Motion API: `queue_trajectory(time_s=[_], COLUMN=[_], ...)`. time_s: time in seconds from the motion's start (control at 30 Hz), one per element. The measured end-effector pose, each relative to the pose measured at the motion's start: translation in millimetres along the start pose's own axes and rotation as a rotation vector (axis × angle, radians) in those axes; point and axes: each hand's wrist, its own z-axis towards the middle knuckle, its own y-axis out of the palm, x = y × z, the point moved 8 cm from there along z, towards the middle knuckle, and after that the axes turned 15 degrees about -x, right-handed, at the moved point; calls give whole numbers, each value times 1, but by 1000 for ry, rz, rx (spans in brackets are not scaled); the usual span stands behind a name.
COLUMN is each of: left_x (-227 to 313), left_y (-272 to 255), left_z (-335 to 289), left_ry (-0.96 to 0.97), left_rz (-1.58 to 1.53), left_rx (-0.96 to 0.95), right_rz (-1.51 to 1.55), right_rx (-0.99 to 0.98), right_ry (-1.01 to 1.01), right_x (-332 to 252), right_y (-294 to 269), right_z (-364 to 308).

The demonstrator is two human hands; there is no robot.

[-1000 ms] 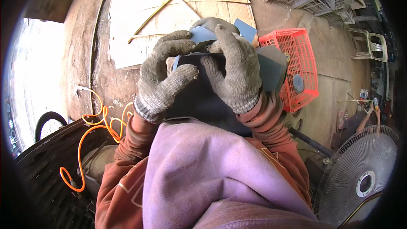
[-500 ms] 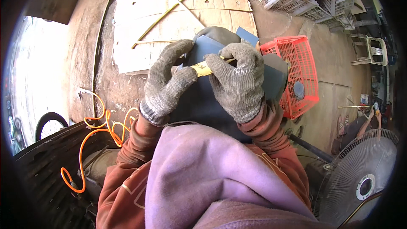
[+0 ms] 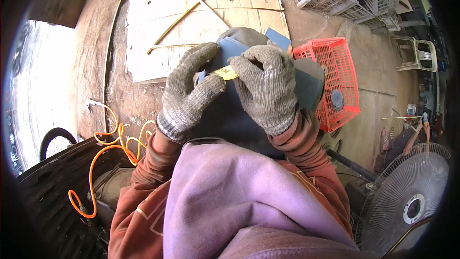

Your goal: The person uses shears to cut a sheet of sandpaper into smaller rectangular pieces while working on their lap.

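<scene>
Head view: saw gloved right hand [image 3: 269,86] pinching a yellow strip [image 3: 225,73] with dark marks, over dark blue material [image 3: 225,115], near a blue sheet [image 3: 232,47]; gloved left hand [image 3: 186,95] with thumb at its other end, full grip impossible to tell. Looked thin, light, probably bendable; best held by its edges. Farther out, saw a red plastic basket [image 3: 350,74].

Head view: left fisheye of a worn pair | looks down past purple cloth [image 3: 239,182] | left hand [image 3: 184,98] and right hand [image 3: 270,88] close, mid-view | cardboard sheet [image 3: 148,67] farther off, its near edge beyond them
</scene>
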Motion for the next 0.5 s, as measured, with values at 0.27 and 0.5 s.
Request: queue_trajectory(time_s=[0.27,0.5], left_x=[7,4], left_y=[1,3], left_z=[-1,-4], left_ry=[37,61], left_rz=[49,-116], left_rx=[5,53], right_rz=[17,13], right_rx=[-1,49], right_ry=[9,5], right_x=[2,1], right_y=[0,0], right_z=[0,-1])
